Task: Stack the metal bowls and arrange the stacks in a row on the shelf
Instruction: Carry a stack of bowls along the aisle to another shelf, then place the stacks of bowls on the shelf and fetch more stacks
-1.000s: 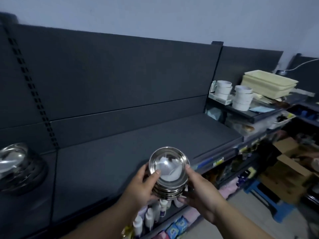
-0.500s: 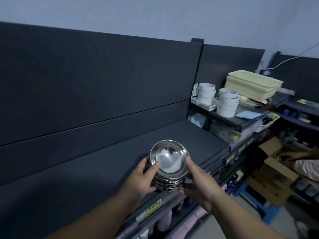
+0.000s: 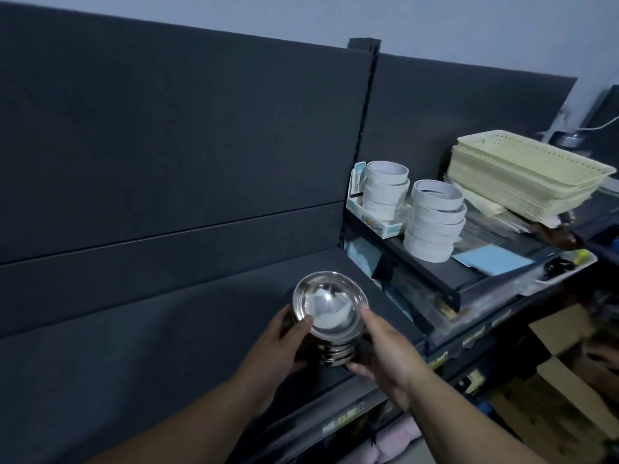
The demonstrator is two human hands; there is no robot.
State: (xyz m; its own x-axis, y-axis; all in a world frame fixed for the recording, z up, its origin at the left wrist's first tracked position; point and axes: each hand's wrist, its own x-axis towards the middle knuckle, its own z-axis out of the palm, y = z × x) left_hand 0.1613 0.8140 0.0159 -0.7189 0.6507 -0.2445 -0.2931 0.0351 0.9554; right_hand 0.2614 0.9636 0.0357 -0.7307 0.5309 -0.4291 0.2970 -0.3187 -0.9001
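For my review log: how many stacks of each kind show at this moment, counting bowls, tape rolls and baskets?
Metal bowl stack, held between left hand and right hand: 1
White tape roll stacks: 2
Cream basket stack: 1
Total: 4 stacks

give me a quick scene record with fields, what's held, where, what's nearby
held: stack of metal bowls, nested, open side up
left hand: grips the stack's left side
right hand: grips its right side
place: over the right end of the dark shelf; contact unclear
nearby: white tape rolls and cream baskets on the next shelf
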